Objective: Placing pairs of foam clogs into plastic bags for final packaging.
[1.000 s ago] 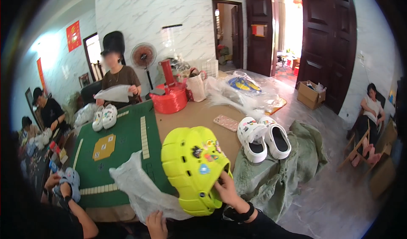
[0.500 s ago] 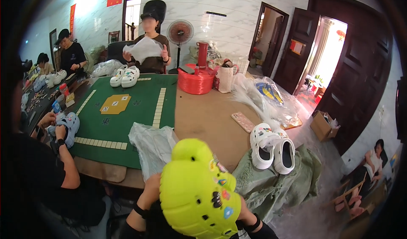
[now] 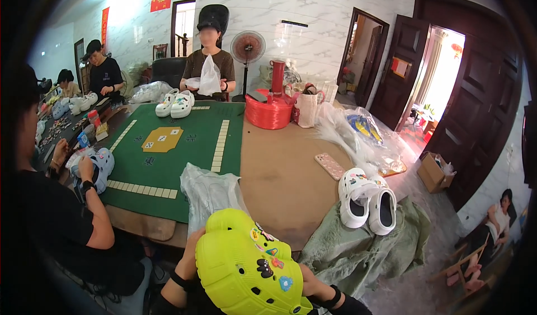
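Both my hands are on the lime-yellow clogs [image 3: 238,267], held in front of me at the near edge of the table. My left hand [image 3: 191,253] grasps their left side; my right hand [image 3: 313,282] grips the right side, most of its fingers hidden behind the clogs. Colourful charms [image 3: 265,268] dot the uppers, one dark, one blue, others mixed. Just beyond the clogs, a crumpled clear plastic bag [image 3: 210,192] lies over the edge of a green mat [image 3: 134,167]; can't tell whether the clogs touch it. To the right, white clogs [image 3: 349,187] stand side by side on a grey-green sack [image 3: 335,250], a pink-cased phone [image 3: 329,166] near them on the brown tabletop [image 3: 282,172]. Farther back: red plastic twine roll [image 3: 268,114], then a standing fan [image 3: 247,48]. More white clogs [image 3: 180,103] sit at the mat's far side. Co-worker on my left [image 3: 61,220] has both hands at a pale blue clog [image 3: 102,169]; person across [image 3: 193,63] holds a white plastic sheet [image 3: 209,77].
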### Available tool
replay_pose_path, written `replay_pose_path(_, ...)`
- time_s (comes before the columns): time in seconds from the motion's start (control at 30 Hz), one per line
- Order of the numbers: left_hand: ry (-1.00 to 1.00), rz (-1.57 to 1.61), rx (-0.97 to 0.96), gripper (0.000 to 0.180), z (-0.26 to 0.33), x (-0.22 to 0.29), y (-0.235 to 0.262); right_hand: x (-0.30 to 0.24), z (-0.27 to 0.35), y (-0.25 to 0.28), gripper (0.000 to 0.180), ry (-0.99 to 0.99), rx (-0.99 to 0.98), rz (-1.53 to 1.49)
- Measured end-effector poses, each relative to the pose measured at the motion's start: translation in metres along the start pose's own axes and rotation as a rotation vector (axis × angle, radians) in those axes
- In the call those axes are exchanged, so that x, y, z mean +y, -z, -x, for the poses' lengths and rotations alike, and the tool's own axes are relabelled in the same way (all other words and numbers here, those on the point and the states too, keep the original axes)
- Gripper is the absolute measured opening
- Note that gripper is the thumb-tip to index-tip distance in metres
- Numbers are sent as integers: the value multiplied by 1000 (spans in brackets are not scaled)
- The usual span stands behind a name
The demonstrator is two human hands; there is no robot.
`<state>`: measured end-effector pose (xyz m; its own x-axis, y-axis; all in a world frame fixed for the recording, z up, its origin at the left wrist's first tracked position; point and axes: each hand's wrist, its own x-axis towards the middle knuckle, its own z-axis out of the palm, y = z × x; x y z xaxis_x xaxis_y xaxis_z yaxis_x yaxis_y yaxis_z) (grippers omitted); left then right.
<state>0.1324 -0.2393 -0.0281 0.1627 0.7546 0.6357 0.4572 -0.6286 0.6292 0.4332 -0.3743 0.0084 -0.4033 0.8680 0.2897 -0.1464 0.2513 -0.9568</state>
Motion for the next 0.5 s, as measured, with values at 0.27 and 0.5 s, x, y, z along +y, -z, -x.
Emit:
replay_pose_path(0.27,-62,-94,225,11,-50,32,-14,-14,-5,-2,38,-24,98,-103)
replay_pose_path(0.5,-180,-32,437,18,-83,59,-16,-36,-8,2,37,217,108,221)
